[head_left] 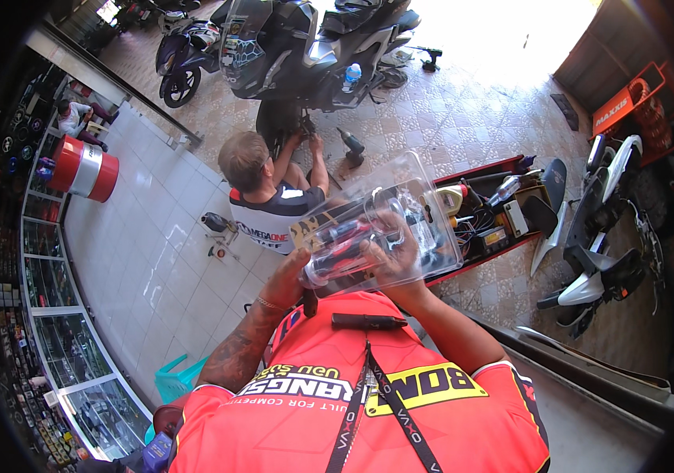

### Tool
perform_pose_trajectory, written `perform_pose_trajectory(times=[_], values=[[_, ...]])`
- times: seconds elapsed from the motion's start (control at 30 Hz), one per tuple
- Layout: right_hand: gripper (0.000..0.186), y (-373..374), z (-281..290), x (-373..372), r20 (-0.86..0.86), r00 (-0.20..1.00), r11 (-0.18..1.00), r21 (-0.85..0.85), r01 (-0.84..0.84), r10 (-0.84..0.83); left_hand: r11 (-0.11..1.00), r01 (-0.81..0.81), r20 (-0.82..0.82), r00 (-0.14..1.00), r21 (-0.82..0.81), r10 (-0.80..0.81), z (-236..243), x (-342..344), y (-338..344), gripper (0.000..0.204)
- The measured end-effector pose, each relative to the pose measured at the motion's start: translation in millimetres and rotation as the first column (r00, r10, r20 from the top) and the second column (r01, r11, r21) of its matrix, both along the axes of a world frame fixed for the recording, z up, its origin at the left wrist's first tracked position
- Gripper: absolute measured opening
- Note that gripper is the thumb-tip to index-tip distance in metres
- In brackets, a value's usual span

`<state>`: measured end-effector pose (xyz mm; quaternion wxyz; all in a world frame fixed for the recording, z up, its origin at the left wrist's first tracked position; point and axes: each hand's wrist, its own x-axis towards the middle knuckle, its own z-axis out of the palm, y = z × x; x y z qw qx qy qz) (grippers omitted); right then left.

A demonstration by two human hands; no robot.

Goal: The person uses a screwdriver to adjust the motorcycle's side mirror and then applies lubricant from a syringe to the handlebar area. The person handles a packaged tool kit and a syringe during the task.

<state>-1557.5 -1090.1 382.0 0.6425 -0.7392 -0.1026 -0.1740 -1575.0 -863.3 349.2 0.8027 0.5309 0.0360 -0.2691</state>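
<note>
My left hand [292, 276] grips the lower left of a clear plastic blister package [427, 232] with dark, red and silver items inside. My right hand [392, 256] is at the middle and right of the package, fingers bent against the red-and-black part; the plastic and glare blur exactly what they pinch. The package is held tilted above my red shirt [463, 418], where a black object [364, 321] hangs on a black lanyard.
A seated co-worker [274, 213] works at a scooter [297, 47], beside a cordless drill [350, 146]. A red toolbox [510, 229], loose fairings [597, 280], a red drum [104, 177], glass display cases [77, 363], a teal stool [171, 378] and another seated person [77, 120] surround me.
</note>
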Motion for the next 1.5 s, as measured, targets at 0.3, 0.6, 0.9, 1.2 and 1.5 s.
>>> perform_pose_trajectory(times=[0.3,0.6,0.9,1.2,1.5], values=[[0.045,-30.7,-3.8,2.8,0.167,0.977,0.784,-0.621,-0.003,0.136,0.999,-0.005,-0.036,0.999,-0.047,0.004,4.7,-0.7,-3.9,0.079],[0.019,-30.4,15.1,8.1,-0.148,0.984,0.966,-0.226,-0.128,0.096,0.990,0.143,0.024,0.989,-0.011,-0.143,28.3,1.5,-5.5,0.087],[0.018,-29.8,7.2,15.0,0.238,0.967,0.898,-0.440,0.027,0.087,0.988,0.142,-0.015,0.990,-0.066,-0.143,26.2,5.0,-9.0,0.087],[0.050,-55.4,-8.8,4.9,0.260,0.920,0.827,-0.551,-0.108,0.294,0.995,0.053,-0.001,0.999,-0.089,-0.053,-10.1,12.6,-20.4,0.083],[0.045,-94.8,-41.9,0.5,-0.197,0.962,0.858,-0.445,-0.258,0.188,0.956,0.262,-0.071,0.959,-0.134,-0.273,-39.2,35.8,-46.8,0.074]])
